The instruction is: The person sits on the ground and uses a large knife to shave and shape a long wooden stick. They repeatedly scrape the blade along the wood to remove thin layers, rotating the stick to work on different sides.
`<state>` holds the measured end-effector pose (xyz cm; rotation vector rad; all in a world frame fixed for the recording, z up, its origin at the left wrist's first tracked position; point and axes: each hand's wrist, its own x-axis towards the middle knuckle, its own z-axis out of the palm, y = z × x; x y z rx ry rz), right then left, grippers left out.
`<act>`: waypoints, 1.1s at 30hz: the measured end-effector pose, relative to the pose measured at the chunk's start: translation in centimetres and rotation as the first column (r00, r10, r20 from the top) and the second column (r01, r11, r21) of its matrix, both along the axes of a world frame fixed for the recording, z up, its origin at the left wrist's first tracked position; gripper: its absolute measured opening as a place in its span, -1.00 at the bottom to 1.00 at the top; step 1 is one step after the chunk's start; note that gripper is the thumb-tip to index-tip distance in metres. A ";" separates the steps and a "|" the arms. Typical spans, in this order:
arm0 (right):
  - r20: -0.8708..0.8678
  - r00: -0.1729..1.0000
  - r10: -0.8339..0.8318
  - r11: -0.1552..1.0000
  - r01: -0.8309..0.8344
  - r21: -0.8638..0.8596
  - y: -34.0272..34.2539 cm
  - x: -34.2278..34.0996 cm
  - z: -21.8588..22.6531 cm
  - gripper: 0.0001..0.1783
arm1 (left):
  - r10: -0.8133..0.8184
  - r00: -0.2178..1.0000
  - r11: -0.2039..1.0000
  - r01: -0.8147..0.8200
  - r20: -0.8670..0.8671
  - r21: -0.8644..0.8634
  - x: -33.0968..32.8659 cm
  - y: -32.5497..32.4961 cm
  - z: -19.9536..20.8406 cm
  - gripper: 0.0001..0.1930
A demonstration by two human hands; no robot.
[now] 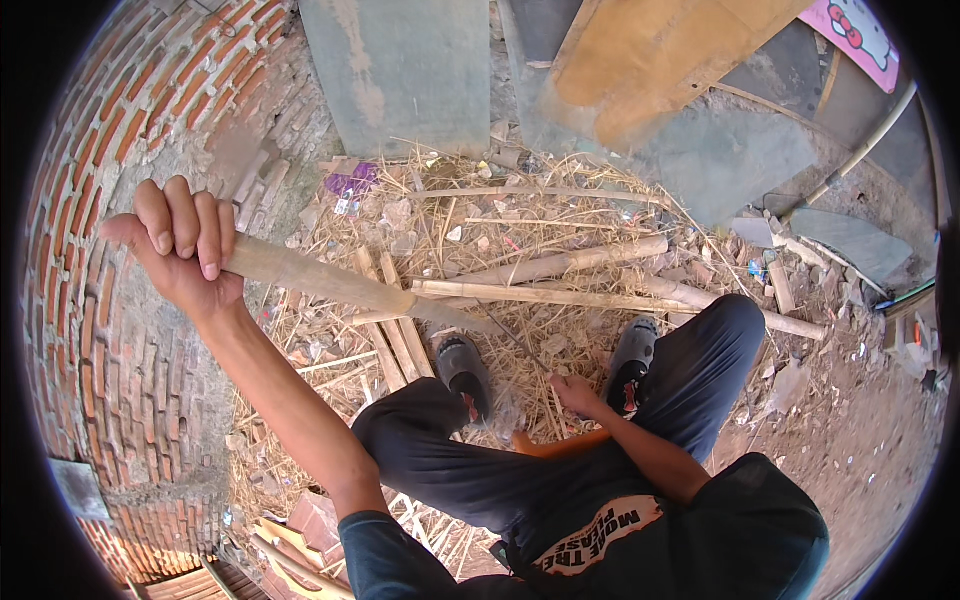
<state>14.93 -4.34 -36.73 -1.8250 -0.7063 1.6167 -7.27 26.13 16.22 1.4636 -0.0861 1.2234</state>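
Observation:
My left hand [185, 245] is raised at the left beside the brick wall, its fingers wrapped round the end of a pale bamboo piece [320, 280]. The bamboo slants down to the right, and its far end passes above my left shoe. My right hand [578, 393] is closed between my knees on a thin dark blade-like tool [515, 338], seen nearly edge-on. This tool's tip lies close to the bamboo's far end; whether they touch I cannot tell. The tool's handle is hidden in my fist. Below that hand shows an orange-brown piece [562, 444], too covered to name.
Bamboo poles [570, 262] and split strips [400, 345] lie on straw-littered ground before my shoes [463, 368]. A brick wall [130, 330] stands at the left. Grey panels [400, 80] and a tan board [650, 70] lean at the back. Rubble lies at the right.

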 end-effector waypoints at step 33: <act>0.038 0.999 0.010 0.980 -0.002 -0.199 -0.1 1.6 -4.3 -0.22 | 0.043 0.998 0.993 -0.047 0.036 0.106 -9.0 -2.1 3.7 -0.47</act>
